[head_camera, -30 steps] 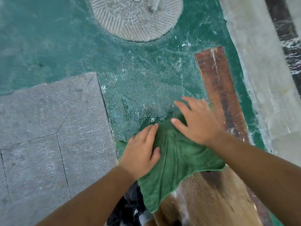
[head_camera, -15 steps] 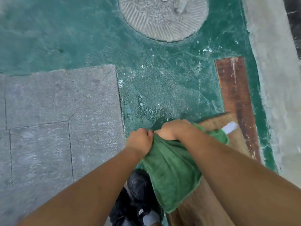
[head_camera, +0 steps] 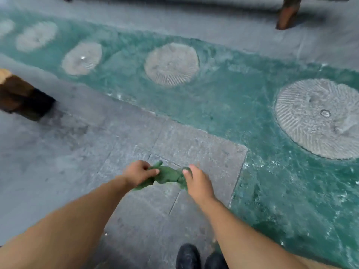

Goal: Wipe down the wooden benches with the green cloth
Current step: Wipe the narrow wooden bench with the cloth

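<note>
Grey paving beside green pool, both hands — left hand, right hand — gripping bunched green cloth

Green cloth bunched, twisted, held above grey paving.

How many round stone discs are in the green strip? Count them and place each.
5 in view: the largest disc at right, one at centre, one left of it, one further left, and a partial one at the left edge. More may lie outside the frame.
</note>
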The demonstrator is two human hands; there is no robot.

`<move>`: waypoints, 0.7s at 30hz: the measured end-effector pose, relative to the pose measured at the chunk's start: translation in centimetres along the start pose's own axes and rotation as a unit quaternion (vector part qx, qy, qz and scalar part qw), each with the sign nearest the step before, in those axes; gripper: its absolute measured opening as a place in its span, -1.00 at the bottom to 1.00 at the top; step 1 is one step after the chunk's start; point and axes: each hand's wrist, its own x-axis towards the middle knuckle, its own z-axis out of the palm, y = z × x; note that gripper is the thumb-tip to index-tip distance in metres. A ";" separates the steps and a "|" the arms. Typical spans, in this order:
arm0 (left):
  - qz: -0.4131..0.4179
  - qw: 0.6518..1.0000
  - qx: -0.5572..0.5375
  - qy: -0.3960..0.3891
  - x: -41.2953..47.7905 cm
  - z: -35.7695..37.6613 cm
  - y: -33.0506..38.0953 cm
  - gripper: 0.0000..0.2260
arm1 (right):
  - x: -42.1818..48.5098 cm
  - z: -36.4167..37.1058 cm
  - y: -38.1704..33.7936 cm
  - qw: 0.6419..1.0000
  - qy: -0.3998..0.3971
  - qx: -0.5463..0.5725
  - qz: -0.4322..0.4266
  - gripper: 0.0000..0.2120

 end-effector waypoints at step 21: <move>-0.022 0.906 -0.117 0.406 -25.3 -36.1 -16.0 -0.74 | -7.6 -1.5 -51.7 0.934 -0.033 -0.108 -0.340 -0.76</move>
